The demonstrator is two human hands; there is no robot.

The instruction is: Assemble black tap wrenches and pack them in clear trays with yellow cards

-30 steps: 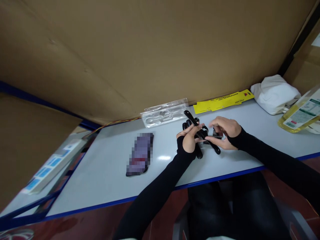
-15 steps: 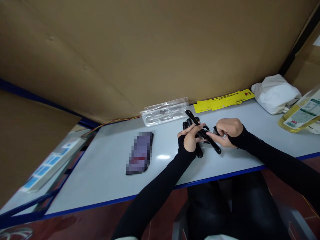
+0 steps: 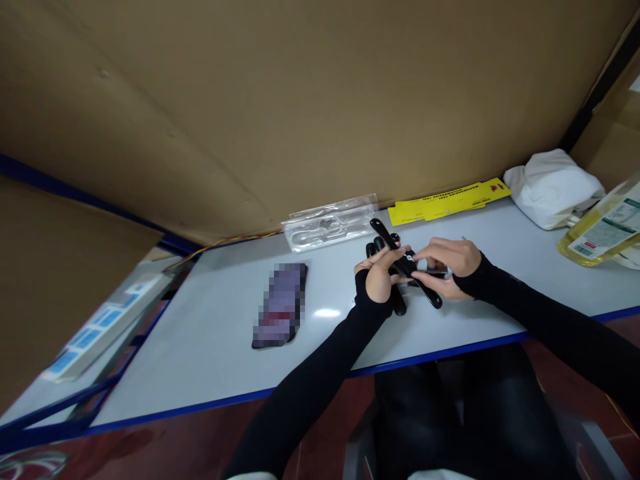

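A black two-handled tool (image 3: 429,293) slants across the middle right of the table, with a small silvery part at its centre. My left hand (image 3: 379,277) is closed round the tool's middle, thumb on top. My right hand (image 3: 450,261) is at the tool's right side, its fingertips at the centre part; whether they grip something small I cannot make out. More black handles (image 3: 399,301) lie beneath and beside my left hand, partly hidden by it. Some small dark and pale thing shows under my right fingers, too small to name.
Clear plastic packaging (image 3: 330,225) and yellow cards (image 3: 447,202) lie along the cardboard wall. A blurred phone-like item (image 3: 280,305) rests on the left. At the right are a white cloth bundle (image 3: 550,187) and a bottle of yellow liquid (image 3: 600,227). The table (image 3: 200,347) has a blue edge.
My right hand's curled fingers have stretched toward the tool's centre, where a silvery part now shows. My left hand and the tool have hardly moved.
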